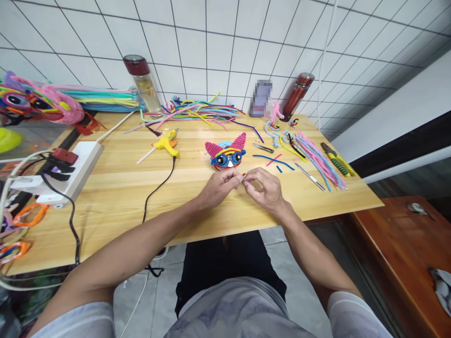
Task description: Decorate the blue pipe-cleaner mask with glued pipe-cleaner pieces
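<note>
- Gray patterned shirt (229, 310) nearest camera, below table's near edge.
- Wooden table (116, 188) spans most of the view, tiled wall behind.
- Left hand (218, 188) and right hand (266, 190) over near edge, around its middle. Thumbs and fingers pinched, tips nearly meeting at a small red piece (244, 174), mostly hidden.
- Power strip (79, 176) by left edge, cords plugged in.
- Loose fuzzy stems (200, 112) piled along far edge; pink-and-blue bundle (317, 155) toward right edge.
- Clear bottle (143, 84) and red flask (299, 96) upright, far edge.
- Fuzzy-stem face (229, 157) upright on table, just beyond the hands, nearer left hand; neither visibly grips it.
- Face looks mostly formed: pink ears, blue-rimmed eyes, white beak on. Red piece is off it, looks unattached. Anything else left: can't tell.
- Yellow glue gun (168, 144) left of face, lying down, no hand on it.
- Green-handled pliers (336, 160) near right edge.
- Small snips (263, 148) right of face, beyond cut blue and pink bits (274, 160).
</note>
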The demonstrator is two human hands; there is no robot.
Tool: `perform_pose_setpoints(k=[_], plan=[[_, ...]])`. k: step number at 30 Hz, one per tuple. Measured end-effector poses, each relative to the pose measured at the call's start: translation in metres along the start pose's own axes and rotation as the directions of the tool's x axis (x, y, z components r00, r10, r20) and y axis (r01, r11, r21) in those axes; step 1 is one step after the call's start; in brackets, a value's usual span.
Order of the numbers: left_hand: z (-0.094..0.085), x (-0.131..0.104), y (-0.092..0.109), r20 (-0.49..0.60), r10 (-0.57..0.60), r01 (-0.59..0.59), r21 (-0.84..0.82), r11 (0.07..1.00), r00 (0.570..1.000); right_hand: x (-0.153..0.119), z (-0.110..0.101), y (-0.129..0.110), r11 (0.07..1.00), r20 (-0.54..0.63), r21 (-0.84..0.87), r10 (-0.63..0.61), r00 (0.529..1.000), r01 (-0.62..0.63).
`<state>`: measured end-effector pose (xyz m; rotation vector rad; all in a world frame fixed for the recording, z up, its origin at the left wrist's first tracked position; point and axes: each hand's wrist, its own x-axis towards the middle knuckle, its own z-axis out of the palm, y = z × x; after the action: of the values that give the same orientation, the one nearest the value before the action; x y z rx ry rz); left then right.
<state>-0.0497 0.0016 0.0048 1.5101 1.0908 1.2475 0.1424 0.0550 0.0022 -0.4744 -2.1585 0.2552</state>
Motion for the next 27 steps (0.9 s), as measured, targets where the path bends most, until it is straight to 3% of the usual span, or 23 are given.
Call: perform_pose_setpoints(k=[7,12,18,20,24,27], plan=[[-0.004,0.002,-0.011,0.162,-0.039,0.033,0.038,0.999,0.986,-0.012,-0.008,-0.002,0.997,0.074,0.08,-0.016,0.997,0.01],[-0.003,0.0,-0.012,0.3,-0.121,0.098,0.093,0.991,0.946,-0.021,-0.024,-0.003,0.987,0.178,0.136,0.062,0.982,-0.087],[0.005,-0.003,-0.006,0.263,-0.163,0.145,0.089,0.985,0.951,-0.027,-0.031,-0.006,0.972,0.182,0.154,0.146,0.972,-0.175],[0.006,-0.003,-0.006,0.235,-0.167,0.152,0.083,0.985,0.958,-0.033,-0.036,-0.004,0.956,0.179,0.146,0.227,0.957,-0.254],[0.009,-0.002,-0.01,0.179,-0.17,0.163,0.05,0.985,0.969,-0.052,-0.054,0.012,0.876,0.087,0.046,0.475,0.876,-0.48],[0.009,-0.002,-0.015,0.153,-0.154,0.148,0.052,0.988,0.976,-0.065,-0.066,0.032,0.819,0.022,-0.038,0.573,0.819,-0.572]])
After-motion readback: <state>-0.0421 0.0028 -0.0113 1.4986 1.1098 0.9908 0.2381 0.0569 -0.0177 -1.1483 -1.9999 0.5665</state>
